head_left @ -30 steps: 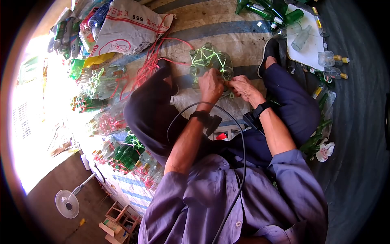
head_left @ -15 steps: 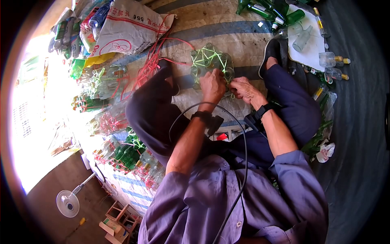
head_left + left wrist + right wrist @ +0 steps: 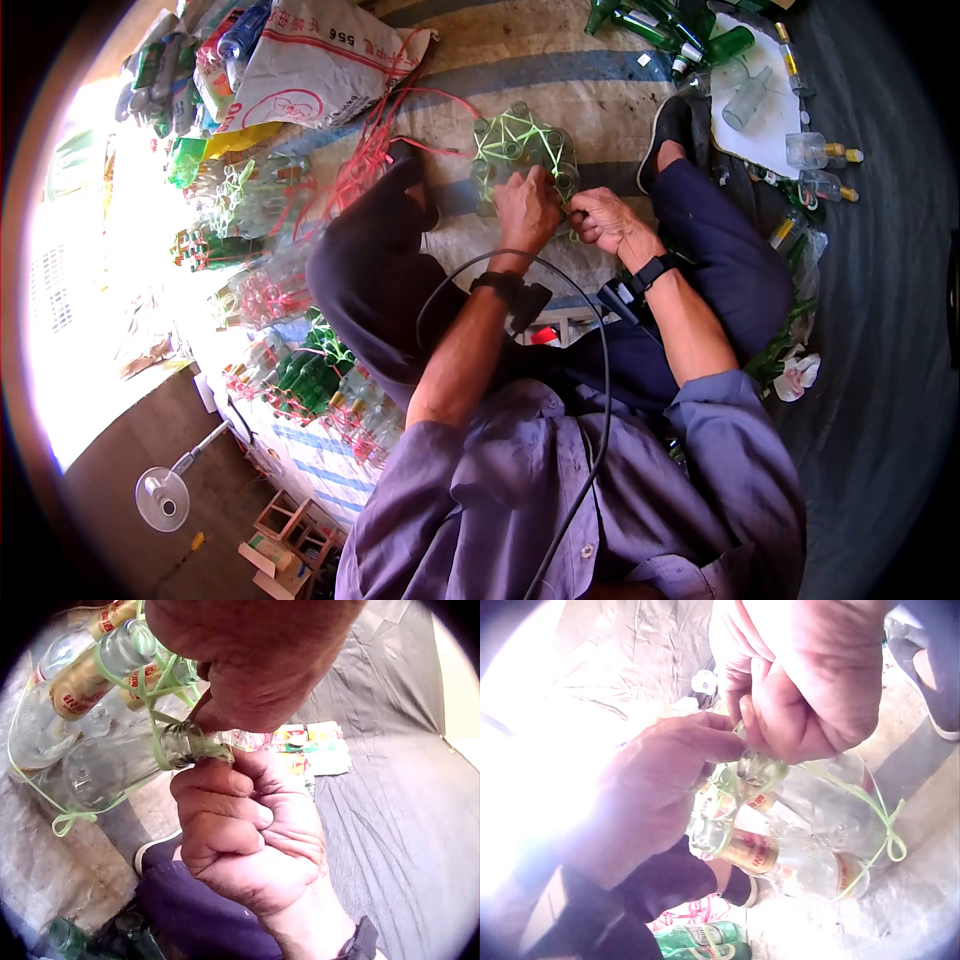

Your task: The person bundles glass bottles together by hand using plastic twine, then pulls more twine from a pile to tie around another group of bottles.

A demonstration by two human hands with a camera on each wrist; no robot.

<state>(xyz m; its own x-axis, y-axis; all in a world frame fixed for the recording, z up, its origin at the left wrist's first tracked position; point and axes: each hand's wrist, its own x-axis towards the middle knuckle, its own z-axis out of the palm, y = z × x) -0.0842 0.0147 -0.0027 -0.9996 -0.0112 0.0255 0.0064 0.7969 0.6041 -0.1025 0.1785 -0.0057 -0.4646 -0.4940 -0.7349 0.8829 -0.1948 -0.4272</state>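
Note:
A cluster of clear glass bottles point(image 3: 112, 765) stands between the person's feet, laced together around the necks with light-green plastic string point(image 3: 487, 152). Gold labels show on several necks. My left hand point(image 3: 528, 210) bends over the nearest bottle's mouth and pinches the string there. From the other side my right hand point(image 3: 608, 220), fingers curled tight, grips the string right at the same rim. Thumbs and fingertips of both hands nearly meet in the right wrist view. A looped knot point(image 3: 892, 844) of the string hangs low at the bundle's side.
Red string point(image 3: 375, 150) lies tangled beside the left foot, near a white printed sack point(image 3: 320, 60). Tied bottle bundles point(image 3: 265, 200) line the left side. Loose green bottles point(image 3: 650, 28) and a white board point(image 3: 765, 125) holding clear bottles lie at the upper right.
Both hands stay at the same bottle mouth, shifting only slightly. The right hand's fingers have curled in more tightly. The bundle remains in place.

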